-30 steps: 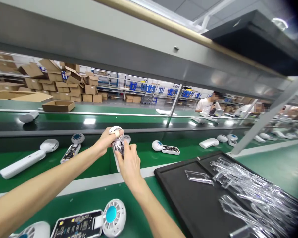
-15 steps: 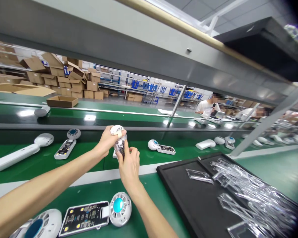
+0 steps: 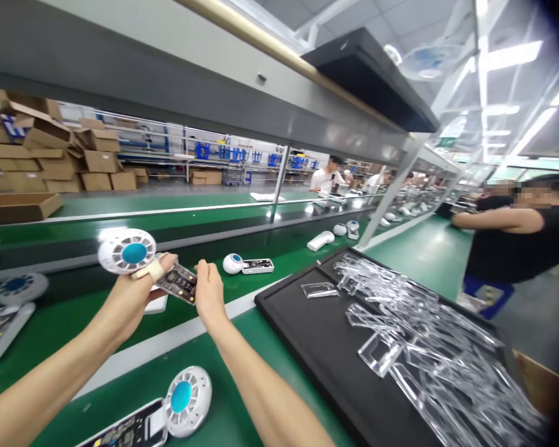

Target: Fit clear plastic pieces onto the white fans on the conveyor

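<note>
Black tray [image 3: 298, 335] at 4 o'clock, heaped with clear plastic covers [image 3: 414, 329], sat on green counter [image 3: 423, 254]. Shallow cardboard box [image 3: 18, 210] stood at 9; blue bins [image 3: 239, 154], 11. Fingers of left hand [image 3: 133, 304] and right hand [image 3: 210, 292] held white fan [image 3: 135, 253] between 8 and 9.

Left of centre, the left hand [image 3: 131, 299], right hand [image 3: 209, 295] and held fan [image 3: 135, 253] crowd me; I can pass over green surface [image 3: 291, 257] between the middle fan [image 3: 257, 266] and black tray [image 3: 302, 335]. Clear covers [image 3: 400, 301] block lower right, a slanted post [image 3: 391, 192] right of centre, a grey beam [image 3: 214, 81] the top.
</note>
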A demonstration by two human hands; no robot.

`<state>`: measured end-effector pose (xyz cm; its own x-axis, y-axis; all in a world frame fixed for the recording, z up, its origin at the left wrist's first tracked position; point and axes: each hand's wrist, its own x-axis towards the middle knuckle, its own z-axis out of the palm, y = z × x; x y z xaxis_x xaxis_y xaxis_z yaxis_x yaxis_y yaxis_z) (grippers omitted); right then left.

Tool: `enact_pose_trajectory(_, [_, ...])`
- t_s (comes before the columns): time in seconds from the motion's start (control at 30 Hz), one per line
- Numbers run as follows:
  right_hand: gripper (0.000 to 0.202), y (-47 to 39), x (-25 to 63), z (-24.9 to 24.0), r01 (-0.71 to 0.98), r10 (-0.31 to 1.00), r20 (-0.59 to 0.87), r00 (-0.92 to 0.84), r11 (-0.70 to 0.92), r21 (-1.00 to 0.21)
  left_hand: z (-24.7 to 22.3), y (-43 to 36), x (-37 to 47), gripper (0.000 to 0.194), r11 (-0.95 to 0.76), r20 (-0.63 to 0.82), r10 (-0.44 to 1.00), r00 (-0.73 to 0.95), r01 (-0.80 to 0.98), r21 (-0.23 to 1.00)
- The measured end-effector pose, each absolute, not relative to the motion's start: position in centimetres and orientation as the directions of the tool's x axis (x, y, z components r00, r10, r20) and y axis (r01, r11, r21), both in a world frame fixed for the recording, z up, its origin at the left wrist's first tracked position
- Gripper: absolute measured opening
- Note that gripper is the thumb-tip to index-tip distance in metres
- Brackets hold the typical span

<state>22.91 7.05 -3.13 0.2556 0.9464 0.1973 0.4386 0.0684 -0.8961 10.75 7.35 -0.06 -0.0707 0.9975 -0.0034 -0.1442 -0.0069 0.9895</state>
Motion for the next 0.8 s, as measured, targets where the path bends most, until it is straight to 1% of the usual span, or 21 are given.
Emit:
enact_pose_trajectory(0.03, [0.054, 7.5, 22.9, -3.0, 0.427, 0.94, 0.171, 0.295, 0.03, -0.904, 0.3, 7.0, 11.0, 0.047, -0.029, 0.015, 0.995, -0.094, -0.152, 0.988])
enact_pose_trajectory(0.1, [0.063, 8.0, 22.7, -2.7, 0.451, 0.936, 0.177, 0.305, 0.022, -0.892, 0.8, 6.5, 11.6, 0.046, -0.048, 0.026, 0.991, -0.128, -0.169, 0.984])
enact_pose_trajectory(0.2, [0.065, 8.0, 22.5, -2.4, 0.521, 0.941, 0.196, 0.276, 0.025, -0.853, 0.9, 6.0, 12.1, 0.044, -0.055, 0.027, 0.988, -0.154, -0.177, 0.983])
enact_pose_trajectory(0.27, [0.061, 7.8, 23.2, -2.1, 0.589, 0.958, 0.178, 0.225, 0.012, -0.808, 0.9, 6.6, 11.6, 0.044, -0.022, 0.003, 0.993, -0.116, -0.168, 0.986])
enact_pose_trajectory(0.33, [0.048, 7.4, 25.5, -1.4, 0.669, 0.973, 0.137, 0.186, -0.024, -0.742, 0.9, 8.1, 9.8, 0.044, 0.034, -0.046, 0.995, -0.085, -0.141, 0.989])
enact_pose_trajectory(0.37, [0.04, 7.1, 27.4, -1.0, 0.711, 0.977, 0.11, 0.183, -0.054, -0.701, 0.8, 9.1, 8.2, 0.045, 0.059, -0.07, 0.992, -0.102, -0.107, 0.993])
enact_pose_trajectory(0.43, [0.031, 6.6, 32.6, -0.3, 0.785, 0.972, 0.056, 0.227, -0.149, -0.602, 0.2, 11.5, 3.9, 0.047, 0.101, -0.093, 0.976, -0.197, 0.032, 0.994])
enact_pose_trajectory(0.47, [0.034, 6.4, 35.6, -0.2, 0.81, 0.962, 0.031, 0.271, -0.211, -0.547, -0.3, 12.6, 1.2, 0.048, 0.154, -0.115, 0.96, -0.256, 0.141, 0.978])
enact_pose_trajectory(0.53, [0.042, 6.1, 41.7, -0.5, 0.841, 0.934, -0.011, 0.356, -0.326, -0.431, -1.7, 14.2, -3.9, 0.046, 0.265, -0.151, 0.94, -0.306, 0.378, 0.887])
enact_pose_trajectory(0.6, [0.046, 6.2, 46.5, -1.7, 0.843, 0.896, -0.044, 0.442, -0.432, -0.319, -3.2, 15.0, -7.4, 0.044, 0.329, -0.12, 0.916, -0.384, 0.544, 0.772])
enact_pose_trajectory(0.67, [0.046, 6.4, 49.4, -3.3, 0.824, 0.853, -0.064, 0.518, -0.518, -0.231, -4.4, 15.5, -8.3, 0.047, 0.304, 0.004, 0.906, -0.424, 0.655, 0.691])
enact_pose_trajectory(0.73, [0.044, 6.7, 50.2, -5.0, 0.803, 0.821, -0.056, 0.569, -0.569, -0.178, -5.1, 16.2, -6.9, 0.048, 0.232, 0.12, 0.91, -0.396, 0.728, 0.645])
enact_pose_trajectory(0.8, [0.038, 6.7, 49.7, -6.5, 0.801, 0.814, -0.017, 0.58, -0.575, -0.166, -5.8, 17.5, -4.0, 0.048, 0.171, 0.135, 0.934, -0.331, 0.746, 0.643])
